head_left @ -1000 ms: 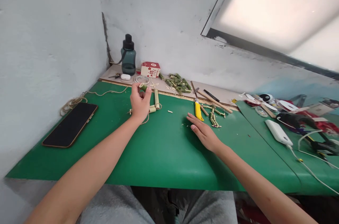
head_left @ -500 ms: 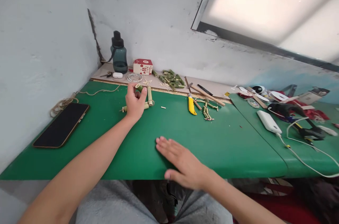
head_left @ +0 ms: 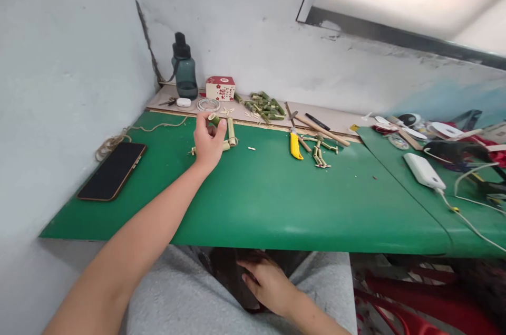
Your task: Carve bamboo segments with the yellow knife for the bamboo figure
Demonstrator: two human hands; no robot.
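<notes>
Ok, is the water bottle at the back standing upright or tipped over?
Upright. The water bottle stands on its base in the wall corner, its black cap on top, beside the red and white box.

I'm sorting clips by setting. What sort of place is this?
Probably a small home craft bench for bamboo work, set in a wall corner. A green mat covers the table, cut bamboo pieces are heaped at the back, and a yellow utility knife lies nearby. The left hand holds a short bamboo segment.
</notes>
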